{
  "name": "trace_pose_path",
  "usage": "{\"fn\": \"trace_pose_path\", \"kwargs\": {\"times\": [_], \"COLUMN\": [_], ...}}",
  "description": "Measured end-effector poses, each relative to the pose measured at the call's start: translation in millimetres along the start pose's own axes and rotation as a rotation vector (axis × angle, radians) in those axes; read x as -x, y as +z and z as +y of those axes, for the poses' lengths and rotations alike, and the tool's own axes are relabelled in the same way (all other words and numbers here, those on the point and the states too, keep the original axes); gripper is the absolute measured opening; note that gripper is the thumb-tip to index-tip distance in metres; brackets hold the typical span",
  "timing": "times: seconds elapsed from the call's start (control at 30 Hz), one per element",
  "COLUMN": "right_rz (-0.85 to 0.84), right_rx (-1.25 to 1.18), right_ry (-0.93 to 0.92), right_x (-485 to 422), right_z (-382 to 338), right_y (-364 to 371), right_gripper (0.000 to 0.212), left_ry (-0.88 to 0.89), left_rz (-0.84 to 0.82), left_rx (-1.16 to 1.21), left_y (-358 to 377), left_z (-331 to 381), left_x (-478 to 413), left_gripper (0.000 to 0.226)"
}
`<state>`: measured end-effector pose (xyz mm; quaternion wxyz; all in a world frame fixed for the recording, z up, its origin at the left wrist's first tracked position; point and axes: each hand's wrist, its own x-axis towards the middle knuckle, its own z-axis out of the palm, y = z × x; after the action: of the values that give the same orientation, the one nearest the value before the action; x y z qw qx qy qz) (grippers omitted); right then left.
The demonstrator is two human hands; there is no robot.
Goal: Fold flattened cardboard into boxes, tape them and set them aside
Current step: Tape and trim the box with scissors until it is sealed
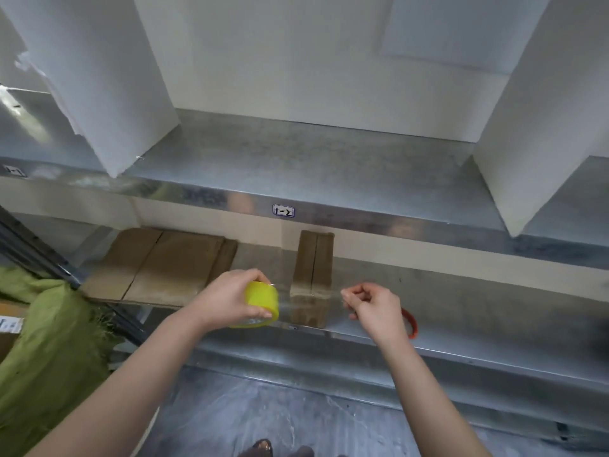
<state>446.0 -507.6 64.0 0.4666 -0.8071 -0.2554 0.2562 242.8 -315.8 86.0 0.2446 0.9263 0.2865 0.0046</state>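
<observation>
Brown cardboard folded into a small narrow box [313,258] stands on the lower grey metal shelf [478,311], between the two hands. A strip of clear tape [309,303] stretches across its front. The left hand [227,300] grips the yellow tape roll [262,300], fingers curled round its rim; the right hand [372,308] pinches the strip's free end between thumb and fingertips. Flattened brown cardboard sheets [158,262] lie to the left on the same shelf, and a red ring [410,323] shows just behind the right hand. Tall white boxes [99,77] stand on the upper metal shelf [296,159], and a green sack [49,341] slumps at far left.
</observation>
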Motion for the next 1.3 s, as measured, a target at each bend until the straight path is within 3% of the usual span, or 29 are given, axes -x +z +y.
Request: {"fn": "trace_pose_path", "kwargs": {"times": [0.17,0.6,0.73,0.87,0.93,1.0,1.07,1.13,1.2,1.3], "right_rz": [-0.022,-0.057,-0.04,-0.036,-0.015,0.075,0.22,0.312,0.228,0.049], "right_rx": [-0.091,-0.335,-0.553,-0.639,-0.665,-0.685,-0.576,-0.329,-0.127,0.005], "right_ry": [0.123,0.386,0.5,0.506,0.5,0.496,0.445,0.279,0.123,0.018], "right_x": [-11,-28,-29,-24,-21,-20,-16,-7,0,-4], "right_z": [12,37,44,43,40,38,37,34,33,30], "right_y": [7,28,38,49,57,66,74,75,71,52], "right_gripper": [0.005,0.007,0.005,0.004,0.007,0.025,0.043,0.039,0.026,0.036], "left_ry": [0.021,0.077,0.242,0.233,0.231,0.22,0.213,0.234,0.236,0.22], "left_rz": [-0.038,-0.206,-0.243,-0.243,-0.219,-0.199,-0.191,-0.191,-0.201,-0.206], "left_rx": [-0.081,-0.034,-0.219,-0.197,-0.189,-0.178,-0.164,-0.145,-0.125,-0.121], "left_y": [4,18,27,31,32,34,35,37,38,39], "left_z": [1,-16,-8,-10,-11,-14,-16,-16,-14,-15], "left_x": [-23,-53,-47,-43,-41,-41,-40,-41,-43,-45], "left_gripper": [0.063,0.071,0.065,0.055,0.055,0.053,0.053,0.056,0.057,0.056]}}
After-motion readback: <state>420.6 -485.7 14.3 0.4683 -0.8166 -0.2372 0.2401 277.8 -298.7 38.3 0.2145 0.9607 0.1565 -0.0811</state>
